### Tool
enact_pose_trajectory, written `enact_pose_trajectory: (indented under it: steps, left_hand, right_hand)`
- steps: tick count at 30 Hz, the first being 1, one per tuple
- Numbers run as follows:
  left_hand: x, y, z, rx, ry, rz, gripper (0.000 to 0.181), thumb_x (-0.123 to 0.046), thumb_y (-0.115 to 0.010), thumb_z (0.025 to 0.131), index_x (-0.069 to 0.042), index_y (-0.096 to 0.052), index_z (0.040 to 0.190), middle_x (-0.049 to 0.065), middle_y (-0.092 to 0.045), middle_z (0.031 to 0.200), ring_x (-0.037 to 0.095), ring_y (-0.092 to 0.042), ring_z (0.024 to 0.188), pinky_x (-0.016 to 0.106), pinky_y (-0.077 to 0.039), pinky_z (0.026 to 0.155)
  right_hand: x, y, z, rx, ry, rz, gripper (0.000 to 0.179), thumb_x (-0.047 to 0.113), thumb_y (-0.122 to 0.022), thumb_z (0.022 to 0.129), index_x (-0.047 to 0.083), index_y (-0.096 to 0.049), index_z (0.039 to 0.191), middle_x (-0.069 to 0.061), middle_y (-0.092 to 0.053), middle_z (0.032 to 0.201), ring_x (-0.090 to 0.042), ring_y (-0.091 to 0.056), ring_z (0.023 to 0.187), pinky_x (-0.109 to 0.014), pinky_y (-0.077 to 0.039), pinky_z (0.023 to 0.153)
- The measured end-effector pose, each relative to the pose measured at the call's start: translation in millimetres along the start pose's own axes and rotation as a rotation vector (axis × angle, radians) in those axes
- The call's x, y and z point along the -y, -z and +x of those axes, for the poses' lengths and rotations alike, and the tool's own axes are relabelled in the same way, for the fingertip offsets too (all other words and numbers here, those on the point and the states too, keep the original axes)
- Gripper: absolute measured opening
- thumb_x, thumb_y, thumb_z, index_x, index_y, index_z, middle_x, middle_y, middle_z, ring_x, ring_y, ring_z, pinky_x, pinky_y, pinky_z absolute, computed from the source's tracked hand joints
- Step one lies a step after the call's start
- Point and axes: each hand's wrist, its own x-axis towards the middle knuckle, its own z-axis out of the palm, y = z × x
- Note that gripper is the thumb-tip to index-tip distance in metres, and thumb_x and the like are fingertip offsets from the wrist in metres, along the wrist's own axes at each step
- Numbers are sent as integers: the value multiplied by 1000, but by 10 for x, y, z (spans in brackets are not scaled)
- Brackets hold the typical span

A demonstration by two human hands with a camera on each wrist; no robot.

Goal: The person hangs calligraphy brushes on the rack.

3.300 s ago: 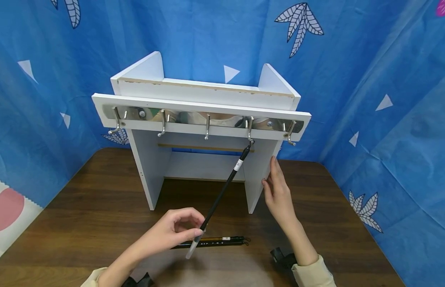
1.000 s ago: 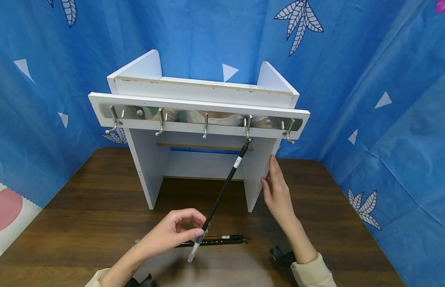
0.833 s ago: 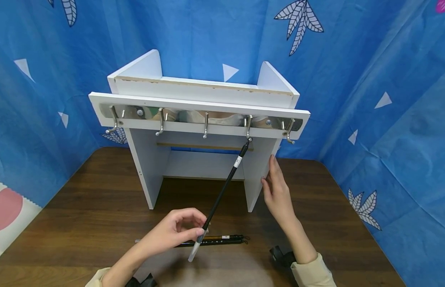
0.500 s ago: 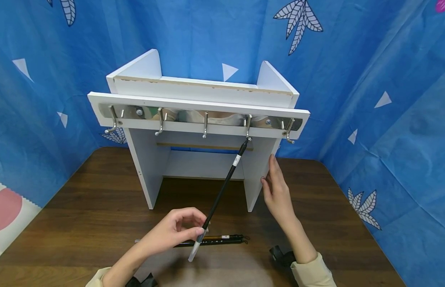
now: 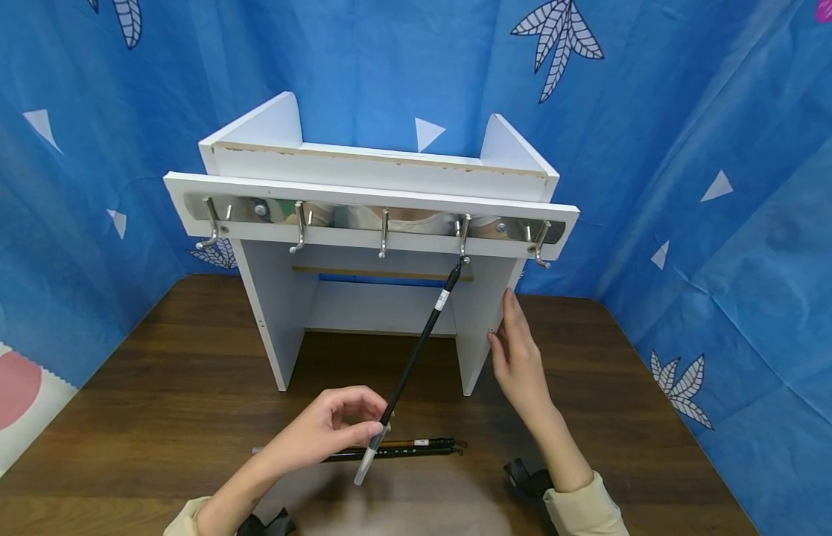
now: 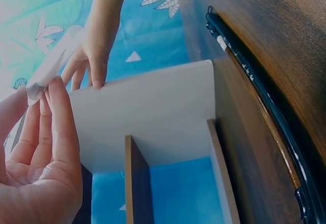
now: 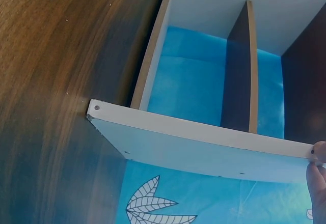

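A black calligraphy brush (image 5: 418,350) with a white label slants up from my left hand (image 5: 331,428). Thumb and fingers pinch it near its lower end, where a clear cap (image 6: 48,71) covers the tip. Its upper end, where the hanging loop is, meets the tip of the fourth metal hook (image 5: 465,238) on the white shelf's rail (image 5: 348,237). My right hand (image 5: 521,365) holds the front edge of the shelf's right side panel (image 7: 204,138), thumb on the edge and fingers along the outer face.
Two more brushes (image 5: 416,451), one black and one brown, lie on the wooden table (image 5: 161,417) behind my left hand. The white shelf (image 5: 382,170) stands in front of a blue curtain (image 5: 389,67). Several other hooks (image 5: 385,233) line the rail.
The brush's upper end has shifted slightly left and up, onto the hook tip. My left hand keeps its pinch and has barely moved; the right hand stays on the panel.
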Motion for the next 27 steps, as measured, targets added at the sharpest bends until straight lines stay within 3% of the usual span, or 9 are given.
enact_pose_trajectory:
  steps: [7,14,20,27]
  left_hand:
    - [32,7,12,-7,19,4,15,0,-57,92,2,-59,107,9,-61,95,16,-61,86,40,-55,68]
    - [68,24,23,-13,19,4,16,0,-57,92,7,-57,107,10,-61,94,15,-61,85,41,-55,67]
    - [94,32,28,-24,38,13,16,-1,-58,92,1,-59,107,10,-61,95,16,-61,86,40,-55,68]
    - [102,41,42,-18,49,12,16,-1,-58,92,1,-59,108,11,-61,95,17,-61,86,40,-55,69]
  right_hand:
    - [-2,-3,0,0,1,2,91,-23,-63,76,4,-16,149,-19,-24,149,-33,-35,128,-44,-44,87]
    - [-7,-3,-2,-7,20,9,90,-23,-62,76,3,-17,149,-19,-24,149,-33,-32,130,-44,-44,87]
    - [-11,-4,0,-6,20,10,90,-23,-62,76,3,-17,149,-19,-24,149,-33,-34,129,-44,-45,86]
    - [-11,-7,-1,-5,19,9,90,-23,-62,76,3,-17,149,-19,-23,149,-33,-34,129,-44,-46,85]
